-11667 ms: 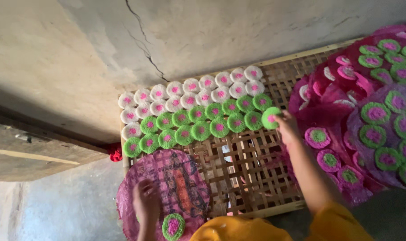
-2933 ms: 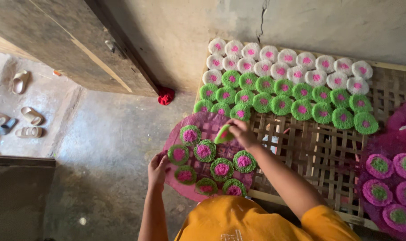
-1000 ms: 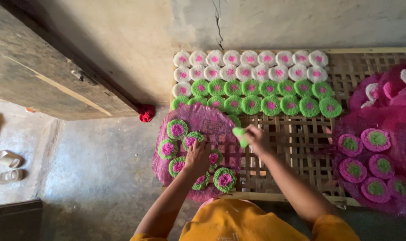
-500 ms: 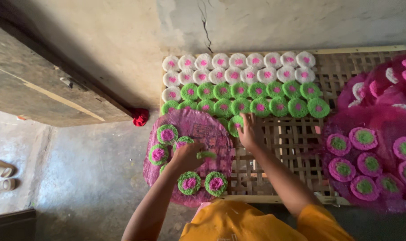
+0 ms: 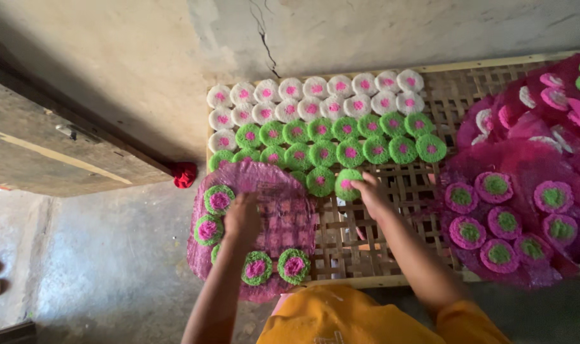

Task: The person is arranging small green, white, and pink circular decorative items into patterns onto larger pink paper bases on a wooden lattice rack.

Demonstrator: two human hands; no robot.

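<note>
My right hand [image 5: 368, 192] rests on a green round cake with a pink centre [image 5: 348, 183] and sets it against the green row on the bamboo lattice rack [image 5: 392, 236]. My left hand [image 5: 242, 218] lies flat on a pink mesh sheet [image 5: 283, 197], fingers over a cake I cannot make out. Several green cakes with pink centres [image 5: 257, 267] lie on that sheet. On the rack, white cakes [image 5: 315, 95] fill the far rows and green cakes [image 5: 341, 143] the rows below.
More pink mesh sheets [image 5: 525, 210] stacked with cakes lie at the right. A cracked plaster wall [image 5: 264, 32] runs behind the rack. A wooden door [image 5: 48, 146] stands at the left, with a red cloth [image 5: 185, 173] at its foot. Grey concrete floor [image 5: 99, 267] lies below.
My right hand carried a green cake from the mesh sheet up to the rack and set it down by the green row. My left hand slid across the sheet, which holds fewer cakes.
</note>
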